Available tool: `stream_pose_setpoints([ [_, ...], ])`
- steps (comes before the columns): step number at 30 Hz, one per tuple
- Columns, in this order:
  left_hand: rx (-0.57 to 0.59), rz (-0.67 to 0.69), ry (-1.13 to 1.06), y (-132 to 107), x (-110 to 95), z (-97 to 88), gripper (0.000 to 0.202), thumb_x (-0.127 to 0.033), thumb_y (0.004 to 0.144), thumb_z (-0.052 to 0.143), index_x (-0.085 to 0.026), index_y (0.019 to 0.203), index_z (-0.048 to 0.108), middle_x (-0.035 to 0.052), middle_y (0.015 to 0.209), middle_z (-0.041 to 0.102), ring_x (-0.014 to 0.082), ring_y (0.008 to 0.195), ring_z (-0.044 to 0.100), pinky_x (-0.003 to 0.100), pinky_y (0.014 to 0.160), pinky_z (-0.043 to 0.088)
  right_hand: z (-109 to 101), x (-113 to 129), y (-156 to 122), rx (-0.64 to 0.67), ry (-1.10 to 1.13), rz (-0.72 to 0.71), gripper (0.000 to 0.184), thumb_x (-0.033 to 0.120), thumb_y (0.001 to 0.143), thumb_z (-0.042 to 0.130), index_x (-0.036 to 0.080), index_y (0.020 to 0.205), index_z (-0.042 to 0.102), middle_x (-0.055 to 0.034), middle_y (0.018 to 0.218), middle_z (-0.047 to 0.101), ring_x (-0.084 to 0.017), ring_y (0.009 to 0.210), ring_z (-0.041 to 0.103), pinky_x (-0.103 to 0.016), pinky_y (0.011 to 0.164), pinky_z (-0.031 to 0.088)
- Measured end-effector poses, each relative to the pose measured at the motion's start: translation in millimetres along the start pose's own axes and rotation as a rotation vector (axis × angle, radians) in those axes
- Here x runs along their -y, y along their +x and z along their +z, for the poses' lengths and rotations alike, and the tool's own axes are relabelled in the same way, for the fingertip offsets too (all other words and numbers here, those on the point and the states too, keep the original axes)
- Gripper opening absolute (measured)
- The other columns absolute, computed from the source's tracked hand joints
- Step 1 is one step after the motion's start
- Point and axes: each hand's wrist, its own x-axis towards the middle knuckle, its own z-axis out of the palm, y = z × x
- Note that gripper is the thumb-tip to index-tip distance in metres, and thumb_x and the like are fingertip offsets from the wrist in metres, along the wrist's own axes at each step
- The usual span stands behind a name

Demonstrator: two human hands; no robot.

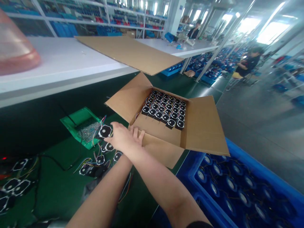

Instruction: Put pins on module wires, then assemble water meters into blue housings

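My arms cross in front of me. My right hand (121, 136) reaches to the left, thumb and fingers around a small black stepper motor (104, 131) with coloured wires. Beneath my right wrist, my left hand (138, 135) is partly hidden; its fingers show, spread against the near left edge of the open cardboard box (161, 129). Inside the box, motors (166, 109) stand in tight rows toward the far side, with bare cardboard along the near side. More loose motors (100, 159) with wires lie on the green surface below my right hand.
A green tray (89, 144) of small metal parts sits left of the box. Other motors (20, 186) lie far left. Blue crates (228, 142) with round blue parts stand right. A cardboard sheet (133, 52) overhangs the white shelf (54, 63). Two people sit farther back.
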Motion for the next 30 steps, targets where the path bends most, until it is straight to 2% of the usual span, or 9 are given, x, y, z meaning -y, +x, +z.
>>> stream_pose_setpoints([
  [3, -0.057, 0.008, 0.046, -6.1, -2.8, -3.5, 0.06, -0.033, 0.072, 0.053, -0.021, 0.128, 0.037, 0.0135, 0.138, 0.03, 0.0331, 0.13, 0.012, 0.052, 0.103, 0.008, -22.2, -46.0, 3.9, -0.181, 0.086, 0.166, 0.052, 0.039, 0.073, 0.057, 0.02, 0.119, 0.04, -0.0088, 0.112, 0.053, -0.019, 0.102, 0.05, -0.036, 0.087, 0.041],
  [6, -0.158, 0.032, 0.061, -10.7, -6.2, -4.3, 0.07, -0.035, 0.064, 0.063, -0.02, 0.127, 0.037, 0.016, 0.135, 0.033, 0.0342, 0.13, 0.012, 0.052, 0.102, 0.012, -54.9, -126.5, 4.6, -0.323, -0.024, 0.507, 0.053, 0.031, 0.068, 0.061, 0.018, 0.115, 0.042, -0.0099, 0.119, 0.045, -0.019, 0.11, 0.043, -0.038, 0.093, 0.035],
  [9, -0.227, 0.045, 0.08, -10.0, -7.1, -1.8, 0.072, -0.036, 0.059, 0.068, -0.02, 0.124, 0.041, 0.0169, 0.13, 0.037, 0.0357, 0.128, 0.017, 0.052, 0.1, 0.015, -71.6, -196.4, -0.6, -0.237, -0.104, 0.748, 0.064, 0.034, 0.056, 0.069, 0.018, 0.112, 0.041, -0.0117, 0.121, 0.042, -0.028, 0.113, 0.038, -0.053, 0.087, 0.034],
  [12, -0.246, 0.048, 0.087, -8.1, -6.0, 1.1, 0.072, -0.037, 0.059, 0.068, -0.021, 0.123, 0.041, 0.017, 0.129, 0.038, 0.036, 0.127, 0.018, 0.052, 0.099, 0.016, -65.6, -225.7, -8.1, -0.115, -0.157, 0.808, 0.068, 0.039, 0.052, 0.071, 0.016, 0.11, 0.043, -0.0139, 0.12, 0.042, -0.031, 0.111, 0.037, -0.054, 0.086, 0.033],
  [15, -0.244, 0.05, 0.085, -8.2, -4.8, 2.6, 0.073, -0.038, 0.059, 0.068, -0.021, 0.124, 0.04, 0.0169, 0.13, 0.037, 0.036, 0.127, 0.018, 0.052, 0.099, 0.016, -52.0, -220.7, -12.8, -0.124, -0.178, 0.777, 0.066, 0.041, 0.055, 0.07, 0.01, 0.108, 0.045, -0.0203, 0.12, 0.038, -0.034, 0.11, 0.034, -0.054, 0.084, 0.032],
  [19, -0.235, 0.053, 0.078, -9.0, -3.9, 3.2, 0.073, -0.039, 0.059, 0.068, -0.022, 0.124, 0.039, 0.0166, 0.131, 0.036, 0.0354, 0.128, 0.017, 0.052, 0.1, 0.015, -42.8, -204.9, -13.4, -0.135, -0.188, 0.762, 0.055, 0.039, 0.058, 0.068, 0.015, 0.104, 0.048, -0.0165, 0.121, 0.038, -0.034, 0.11, 0.03, -0.055, 0.079, 0.033],
  [25, -0.228, 0.045, 0.071, -8.0, -3.3, 2.8, 0.074, -0.038, 0.059, 0.068, -0.022, 0.125, 0.039, 0.0163, 0.132, 0.036, 0.035, 0.128, 0.016, 0.052, 0.1, 0.015, -54.7, -201.8, -18.0, -0.151, -0.162, 0.727, 0.051, 0.034, 0.058, 0.068, 0.011, 0.101, 0.052, -0.0179, 0.109, 0.046, -0.031, 0.101, 0.039, -0.05, 0.076, 0.037],
  [27, -0.222, 0.039, 0.071, -7.9, -3.9, 2.2, 0.072, -0.038, 0.06, 0.067, -0.023, 0.125, 0.039, 0.016, 0.132, 0.036, 0.0349, 0.128, 0.016, 0.052, 0.1, 0.015, -61.5, -188.0, -24.7, -0.17, -0.158, 0.709, 0.053, 0.037, 0.059, 0.067, 0.012, 0.103, 0.052, -0.0168, 0.105, 0.047, -0.03, 0.097, 0.043, -0.048, 0.076, 0.038],
  [30, -0.219, 0.042, 0.069, -8.0, -5.6, 2.0, 0.069, -0.037, 0.062, 0.065, -0.022, 0.125, 0.04, 0.0157, 0.133, 0.036, 0.0353, 0.129, 0.015, 0.053, 0.1, 0.014, -61.5, -140.4, -34.2, -0.24, -0.157, 0.598, 0.057, 0.045, 0.061, 0.063, 0.017, 0.108, 0.049, -0.0129, 0.106, 0.046, -0.028, 0.098, 0.044, -0.044, 0.079, 0.039],
])
